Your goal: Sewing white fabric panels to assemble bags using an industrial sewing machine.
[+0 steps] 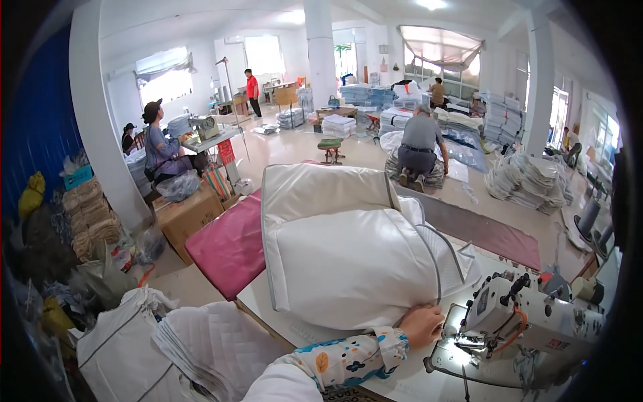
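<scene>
White quilted fabric fills the middle of the view: a big, puffy storage bag (348, 261) with grey piping along its edges lies on the pale sewing table (402, 382), its lower right corner pushed toward the sewing machine (529, 315). One hand (420, 325) comes in from the lower edge in a patterned sleeve cover and presses flat against the bag's lower edge, just beside the needle plate, apparently to keep the bulky thing steady and its seam lined up with the machine. The fingers lie spread on the cloth rather than pinched around it; whether they curl under the edge is hidden. From the angle of the forearm I take this for the left hand, though that is a judgement. The other hand does not show anywhere in the view.

To the left of the table, low down, a stack of flat white bags (201, 348) lies within easy reach, likely kept close for handling one after another. A pink mat (231, 244) is spread on the floor beyond the table. Farther off, a person in a cap (157, 144) sits at another machine, and another person (420, 147) crouches on the floor among stacks of folded white goods (529, 181).
</scene>
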`<state>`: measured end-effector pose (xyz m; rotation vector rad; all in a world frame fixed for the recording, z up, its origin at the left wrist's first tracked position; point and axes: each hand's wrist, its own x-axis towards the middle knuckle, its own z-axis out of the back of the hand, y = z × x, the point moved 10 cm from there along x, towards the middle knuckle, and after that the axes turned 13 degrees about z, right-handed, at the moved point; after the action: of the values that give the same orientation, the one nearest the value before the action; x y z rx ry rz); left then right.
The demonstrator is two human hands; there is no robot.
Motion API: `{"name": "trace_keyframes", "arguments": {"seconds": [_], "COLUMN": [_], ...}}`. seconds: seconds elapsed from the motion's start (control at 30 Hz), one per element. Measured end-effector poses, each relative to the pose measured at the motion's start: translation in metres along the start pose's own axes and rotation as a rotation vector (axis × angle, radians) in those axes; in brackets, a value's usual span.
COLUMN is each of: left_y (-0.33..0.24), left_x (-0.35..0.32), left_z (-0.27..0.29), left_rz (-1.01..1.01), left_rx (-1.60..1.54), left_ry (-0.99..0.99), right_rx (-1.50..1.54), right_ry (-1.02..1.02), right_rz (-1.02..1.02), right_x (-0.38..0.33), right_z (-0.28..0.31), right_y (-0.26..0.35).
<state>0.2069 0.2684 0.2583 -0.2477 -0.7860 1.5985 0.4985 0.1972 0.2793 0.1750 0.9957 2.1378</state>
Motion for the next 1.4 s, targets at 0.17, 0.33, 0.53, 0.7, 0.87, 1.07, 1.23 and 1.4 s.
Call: {"name": "trace_keyframes", "arguments": {"seconds": [0.17,0.33,0.53,0.7,0.87,1.07,1.23,1.4], "left_y": [-0.013,-0.003,-0.007,-0.005,-0.006,-0.002,-0.001,-0.006], "left_x": [0.001,-0.002,0.000,-0.001,0.000,0.003,0.005,-0.001], "left_z": [0.003,0.005,0.003,0.003,0.002,0.001,-0.001,0.003], "left_rz": [-0.047,-0.016,-0.035,-0.027,-0.027,-0.020,-0.028,-0.034], "left_rx": [-0.025,-0.001,-0.009,0.012,0.008,0.022,0.010,-0.005], "left_ry": [-0.016,-0.028,-0.025,-0.005,0.007,0.008,-0.005,-0.031], "right_rx": [0.039,0.442,0.313,0.649,0.667,0.682,0.649,0.768], "right_ry": [-0.072,0.051,-0.095,-0.044,-0.024,-0.050,-0.058,-0.101], "right_rz": [0.208,0.025,0.345,-0.005,-0.019,-0.006,0.035,-0.016], "right_x": [-0.003,0.006,0.007,0.011,0.011,0.014,0.015,0.008], "right_z": [-0.015,-0.034,-0.031,-0.050,-0.053,-0.050,-0.049,-0.056], "right_y": [0.019,0.043,0.057,0.036,0.037,0.044,0.040,0.026]}}
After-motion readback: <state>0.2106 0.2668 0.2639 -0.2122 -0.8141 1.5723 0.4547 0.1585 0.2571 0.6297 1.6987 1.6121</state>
